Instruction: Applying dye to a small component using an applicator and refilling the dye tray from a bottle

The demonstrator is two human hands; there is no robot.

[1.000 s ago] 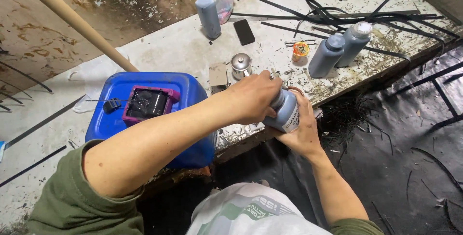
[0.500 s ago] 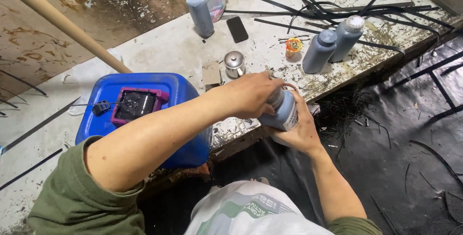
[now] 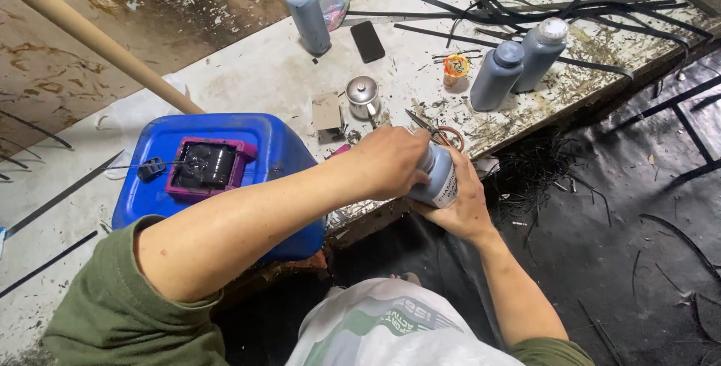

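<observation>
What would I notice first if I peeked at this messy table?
The big blue plastic jerrycan at the bench's near edge, with a magenta-framed black cartridge on top. Just right of it, the left hand grips the top of a grey plastic bottle that the right hand holds.

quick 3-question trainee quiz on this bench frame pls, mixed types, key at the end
1. True or false: the right hand grips the body of the grey bottle while the left hand covers its top.
2. Multiple choice: what lies on top of the blue canister?
A. a small metal pot
B. a magenta-framed black part
C. a phone
3. Fill in: the two other grey bottles stand upright at the far right of the bench, next to a tangle of black ____.

Key
1. True.
2. B, the magenta-framed part; the metal pot and the phone sit on the bench.
3. Strips.
</observation>
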